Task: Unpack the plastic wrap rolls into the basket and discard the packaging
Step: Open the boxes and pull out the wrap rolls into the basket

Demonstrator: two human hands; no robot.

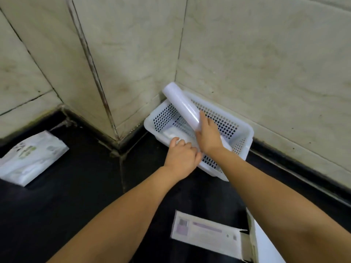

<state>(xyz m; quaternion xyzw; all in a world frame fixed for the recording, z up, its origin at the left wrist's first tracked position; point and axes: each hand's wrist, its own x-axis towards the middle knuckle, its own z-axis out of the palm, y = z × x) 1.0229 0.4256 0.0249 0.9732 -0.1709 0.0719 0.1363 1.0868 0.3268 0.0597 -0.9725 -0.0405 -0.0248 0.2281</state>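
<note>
The right hand (pixel 208 133) grips a roll (pixel 183 105) by its near end, its long axis tilting up toward the wall corner above the basket (pixel 245 130). The left hand (pixel 182 154) closes on another roll (pixel 171 132) lying inside.

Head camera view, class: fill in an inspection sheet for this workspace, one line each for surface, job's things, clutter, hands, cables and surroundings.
Surface: dark glossy countertop, meeting the wall corner.
Job's things: white perforated plastic basket in the corner; one white plastic wrap roll held tilted over it; another white roll lying inside; opened white cardboard box near the front edge.
Clutter: white printed plastic packet lying at the left.
Hands: right hand grips the tilted roll's lower end; left hand reaches over the basket's near rim, touching the roll inside.
Cables: nothing seen.
Surroundings: beige marble-look tiled walls with darkened grout at the base.
</note>
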